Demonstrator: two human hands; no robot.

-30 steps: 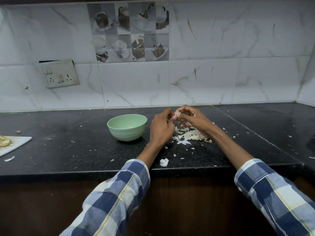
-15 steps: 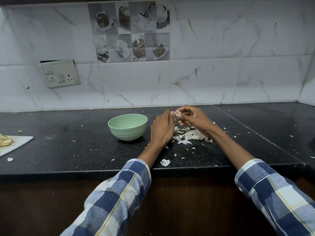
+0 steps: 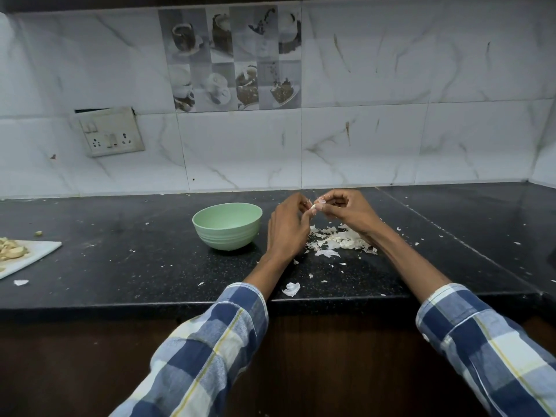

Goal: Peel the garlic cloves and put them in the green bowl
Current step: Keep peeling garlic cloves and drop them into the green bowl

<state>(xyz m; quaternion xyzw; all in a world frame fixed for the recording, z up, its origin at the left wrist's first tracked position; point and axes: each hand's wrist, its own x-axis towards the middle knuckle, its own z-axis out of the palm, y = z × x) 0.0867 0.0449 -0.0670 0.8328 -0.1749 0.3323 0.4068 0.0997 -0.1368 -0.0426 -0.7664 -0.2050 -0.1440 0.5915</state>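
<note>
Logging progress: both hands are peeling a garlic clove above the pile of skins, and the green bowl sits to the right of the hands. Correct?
Not quite. In the head view the green bowl sits left of the hands, beside the left hand. The rest holds: it and the right hand pinch the garlic clove above the skins.

Both sleeves (image 3: 210, 350): blue/white plaid w/ thin yellow lines, cuffs pushed up forearms.

green bowl (image 3: 227, 227) stands just left of the hands; peel pile (image 3: 340, 240) litters the tabletop (image 3: 120, 266) beneath them.
</note>
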